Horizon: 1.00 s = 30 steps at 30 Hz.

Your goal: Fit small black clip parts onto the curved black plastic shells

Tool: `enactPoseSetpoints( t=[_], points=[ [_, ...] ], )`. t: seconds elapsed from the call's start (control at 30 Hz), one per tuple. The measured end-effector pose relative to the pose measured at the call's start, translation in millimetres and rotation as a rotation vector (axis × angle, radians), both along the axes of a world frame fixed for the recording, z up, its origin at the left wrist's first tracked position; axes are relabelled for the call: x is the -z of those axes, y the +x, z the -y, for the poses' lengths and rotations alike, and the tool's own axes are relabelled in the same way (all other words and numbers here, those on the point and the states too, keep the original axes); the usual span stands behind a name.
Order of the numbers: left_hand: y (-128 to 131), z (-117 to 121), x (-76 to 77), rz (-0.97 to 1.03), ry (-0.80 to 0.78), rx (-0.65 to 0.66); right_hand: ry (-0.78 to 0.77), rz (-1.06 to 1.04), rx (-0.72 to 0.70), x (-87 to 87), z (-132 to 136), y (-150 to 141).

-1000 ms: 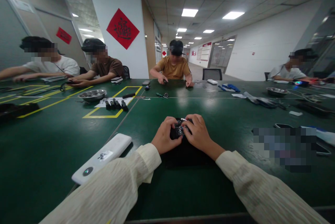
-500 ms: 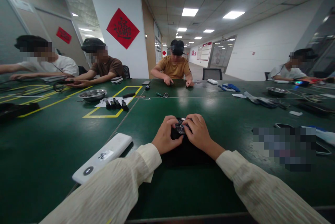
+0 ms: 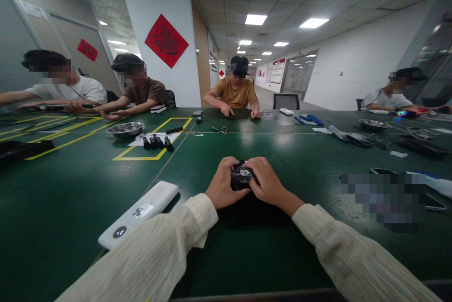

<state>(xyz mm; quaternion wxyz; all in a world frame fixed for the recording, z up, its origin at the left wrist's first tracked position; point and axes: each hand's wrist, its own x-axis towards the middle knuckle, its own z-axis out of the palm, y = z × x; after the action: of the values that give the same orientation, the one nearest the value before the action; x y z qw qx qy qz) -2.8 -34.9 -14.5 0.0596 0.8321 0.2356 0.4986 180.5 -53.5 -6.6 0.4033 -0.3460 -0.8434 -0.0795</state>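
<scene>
Hands [image 3: 221, 183] [image 3: 265, 182] (half-curled) around black object [image 3: 241, 178]

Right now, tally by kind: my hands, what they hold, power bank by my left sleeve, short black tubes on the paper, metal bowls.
Your hands: 2
Dark object held: 1
White power bank: 1
Short black tubes: 4
Metal bowls: 2
Total: 10

The green table [image 3: 303, 151] is marked with yellow tape [image 3: 137, 158]; directly on it lie a white oblong device [image 3: 160, 194], a metal bowl [image 3: 123, 135] and a small white paper [image 3: 399, 154].
</scene>
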Motion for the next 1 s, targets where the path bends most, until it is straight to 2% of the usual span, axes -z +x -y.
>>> enactPoseSetpoints(
  t=[0.13,0.27,0.67,0.9,1.0],
  points=[
    [-0.3,-0.1,3.9,-0.065,-0.055,0.02,-0.023,0.134,-0.071,-1.0,1.6,1.4],
    [-0.7,-0.1,4.6,-0.066,-0.059,0.041,-0.07,0.139,-0.13,-1.1,0.1,0.6],
    [-5.6,-1.4,5.1,-0.138,-0.123,0.029,-0.047,0.127,-0.096,3.2,-3.1,-2.5],
    [-6.1,-2.1,4.8,-0.171,-0.11,0.031,0.052,0.079,-0.031,1.4,-4.1,-2.8],
    [-5.8,-1.8,4.8,-0.175,-0.118,0.024,0.032,0.09,-0.065,0.0,-1.6,-3.4]
  ],
)
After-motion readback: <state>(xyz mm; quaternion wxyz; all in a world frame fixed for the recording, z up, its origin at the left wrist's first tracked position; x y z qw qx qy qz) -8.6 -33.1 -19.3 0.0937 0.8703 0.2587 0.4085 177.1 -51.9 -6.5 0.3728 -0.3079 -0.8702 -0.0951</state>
